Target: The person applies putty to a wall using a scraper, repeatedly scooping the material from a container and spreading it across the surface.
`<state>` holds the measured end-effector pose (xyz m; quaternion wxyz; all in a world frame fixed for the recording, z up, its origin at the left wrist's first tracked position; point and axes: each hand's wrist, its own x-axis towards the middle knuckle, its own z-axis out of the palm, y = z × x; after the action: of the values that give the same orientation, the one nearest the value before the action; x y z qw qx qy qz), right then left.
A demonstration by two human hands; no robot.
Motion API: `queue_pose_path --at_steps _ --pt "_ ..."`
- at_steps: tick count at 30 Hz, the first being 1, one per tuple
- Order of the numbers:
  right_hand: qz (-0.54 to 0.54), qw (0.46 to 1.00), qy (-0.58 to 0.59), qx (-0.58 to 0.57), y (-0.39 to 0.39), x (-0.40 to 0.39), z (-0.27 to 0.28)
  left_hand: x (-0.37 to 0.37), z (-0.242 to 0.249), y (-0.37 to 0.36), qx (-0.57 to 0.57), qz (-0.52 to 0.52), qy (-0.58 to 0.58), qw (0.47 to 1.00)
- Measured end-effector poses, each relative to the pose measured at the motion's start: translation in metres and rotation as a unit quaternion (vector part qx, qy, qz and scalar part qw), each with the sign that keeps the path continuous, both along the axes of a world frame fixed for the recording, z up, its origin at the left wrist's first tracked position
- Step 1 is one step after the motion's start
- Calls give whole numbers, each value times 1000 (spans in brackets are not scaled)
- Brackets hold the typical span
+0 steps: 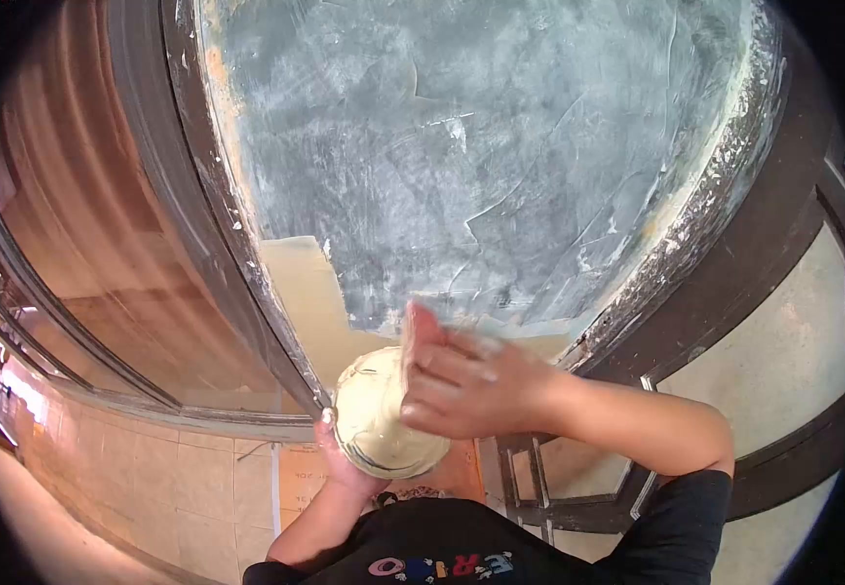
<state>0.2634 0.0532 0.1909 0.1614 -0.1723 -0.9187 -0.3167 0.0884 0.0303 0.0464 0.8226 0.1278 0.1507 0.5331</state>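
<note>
My left hand (343,462) grips a round container of pale cream putty (374,414) from its left and under side, in front of my chest. The putty is heaped and smeared up to the rim. Over the right side of the container is my right hand (481,385), blurred by motion, its fingers closed round a reddish putty scraper (424,327). The scraper stands roughly upright, its lower part at the putty and partly hidden by the fingers. Just beyond is a wall panel (481,166) coated in streaky blue-grey, with a bare cream strip (298,283) at its lower left.
Dark wooden frames with flaking white edges border the panel, on the left (184,146) and right (676,263). Glass with a brown curtain (81,195) is at the left. An orange printed sheet (306,478) lies on the tiled floor (179,468) below.
</note>
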Motion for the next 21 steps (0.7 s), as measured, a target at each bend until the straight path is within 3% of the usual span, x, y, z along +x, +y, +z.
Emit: queue_pose_path --at_steps 2,8,11,13,14,18,19,21 --pt "-10 1000 -2 -7 -2 7 7 1 9 0 23 49 -19 998" --pt "-19 996 -80 -19 -18 -1 -14 6 5 -2 25 46 -30 998" --pt "-33 999 -12 -42 -15 -13 -9 10 7 -8 4 12 -14 1000" --pt "-73 997 16 -6 -11 -11 10 13 13 -11 47 51 -9 998" --pt "-62 997 34 -1 -9 -6 16 10 15 -11 95 40 -30 994" --pt "-61 997 21 -53 -23 -3 14 1 13 -6 89 39 -115 989" --pt "-60 997 22 -53 -23 -8 7 3 11 -8 89 40 -114 989" --pt "-30 997 16 -63 -19 -18 -8 11 5 -13 79 49 -7 996"
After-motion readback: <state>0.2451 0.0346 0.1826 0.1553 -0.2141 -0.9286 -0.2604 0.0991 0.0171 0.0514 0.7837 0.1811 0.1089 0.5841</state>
